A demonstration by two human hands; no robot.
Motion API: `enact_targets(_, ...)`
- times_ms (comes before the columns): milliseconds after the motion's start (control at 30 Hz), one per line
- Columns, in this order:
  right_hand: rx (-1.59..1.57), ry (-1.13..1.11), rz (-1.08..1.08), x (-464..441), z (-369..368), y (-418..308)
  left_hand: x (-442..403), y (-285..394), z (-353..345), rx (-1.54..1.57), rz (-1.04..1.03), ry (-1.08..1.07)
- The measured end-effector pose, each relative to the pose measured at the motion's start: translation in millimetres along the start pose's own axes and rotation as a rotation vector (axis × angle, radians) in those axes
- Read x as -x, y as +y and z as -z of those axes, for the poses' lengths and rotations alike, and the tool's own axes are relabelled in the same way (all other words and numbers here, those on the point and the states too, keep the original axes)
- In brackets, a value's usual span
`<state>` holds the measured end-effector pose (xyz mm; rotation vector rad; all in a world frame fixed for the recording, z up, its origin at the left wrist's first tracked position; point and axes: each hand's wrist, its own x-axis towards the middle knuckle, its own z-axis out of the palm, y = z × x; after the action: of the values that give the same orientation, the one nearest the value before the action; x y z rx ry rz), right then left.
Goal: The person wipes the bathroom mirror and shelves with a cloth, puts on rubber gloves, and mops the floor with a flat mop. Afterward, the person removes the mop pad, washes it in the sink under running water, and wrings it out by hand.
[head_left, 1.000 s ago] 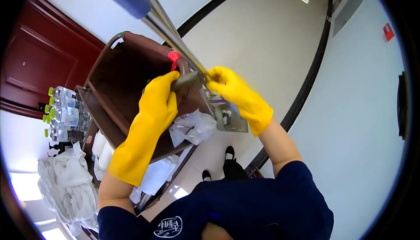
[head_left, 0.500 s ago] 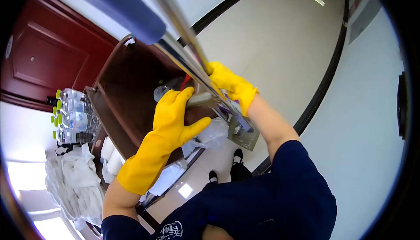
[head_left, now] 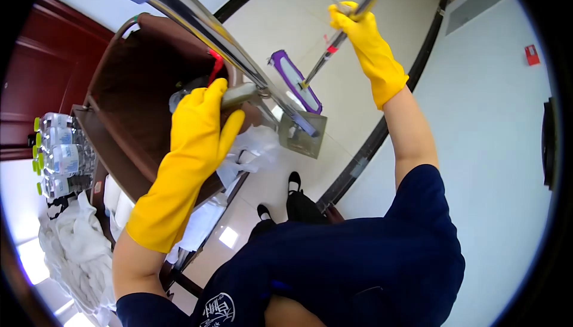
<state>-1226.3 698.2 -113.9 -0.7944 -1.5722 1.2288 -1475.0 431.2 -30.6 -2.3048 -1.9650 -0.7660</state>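
My left hand point(head_left: 194, 124), in a long yellow rubber glove, is at the near rim of the brown cart bag point(head_left: 98, 97). Its fingers curl over a grey handle point(head_left: 240, 95), with the thumb standing apart below. Farther out on the right, my right hand point(head_left: 361, 31), gloved likewise, is wrapped round the metal pole of a flat mop point(head_left: 327, 58). The mop's purple-edged head point(head_left: 295, 82) is over the floor beyond the cart. Between my hands, thick metal poles point(head_left: 209, 31), one with a blue-grey grip, slant down to a greyish, see-through dustpan-like piece point(head_left: 303, 136).
Bottles with green caps point(head_left: 62, 154) stand at the cart's left end, above bundled white cloth point(head_left: 77, 255). A white plastic bag point(head_left: 253, 151) hangs by the near side. A dark red door point(head_left: 42, 82) is at left, a white wall point(head_left: 477, 118) at right.
My right hand has moved up and right, away from the other poles, bringing the flat mop with it. My left hand stays at the grey handle as the view shifts.
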Motion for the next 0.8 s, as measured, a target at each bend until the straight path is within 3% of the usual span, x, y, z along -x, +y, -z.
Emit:
enact_targets(33, 0.018, 0.014, -0.006, 9.5, 16.9, 9.3, -0.4, 0.1, -0.8, -0.012, -0.016, 0.014)
enact_targets(100, 0.003, 0.439, -0.063, 33.5, 49.2, 23.4, 0.6, 2.5, 1.0, 0.0, -0.004, -0.022)
enact_targets(133, 0.021, 0.457, -0.065, 48.3, 63.1, 24.1, 1.6, -0.1, -0.6, -0.008, -0.03, -0.011)
enact_targets(200, 0.055, 0.712, -0.145, 82.4, 89.2, 23.6, 2.2, -0.8, -1.3, -0.046, -0.046, -0.005)
enact_targets(267, 0.049, 0.782, -0.083, 120.7, 105.4, 24.3, 2.9, -1.5, -3.8, -0.061, -0.047, 0.001)
enact_targets(400, 0.01, 1.142, -0.084, 213.2, 89.5, -23.0, 4.2, -9.0, -8.8, -0.034, -0.147, 0.104)
enact_targets(533, 0.14, 1.293, -0.1, 327.8, 47.0, -91.3, 3.3, -19.7, -20.4, -0.15, -0.156, 0.08)
enact_targets(733, 0.142, 1.2, -0.054, 482.3, -35.9, -212.9, -15.2, -28.4, -33.2, -0.203, -0.204, 0.032)
enact_targets(800, 0.277, 1.196, -0.095, 524.1, -74.3, -265.9, -17.7, -27.9, -25.1, -0.301, -0.247, 0.116)
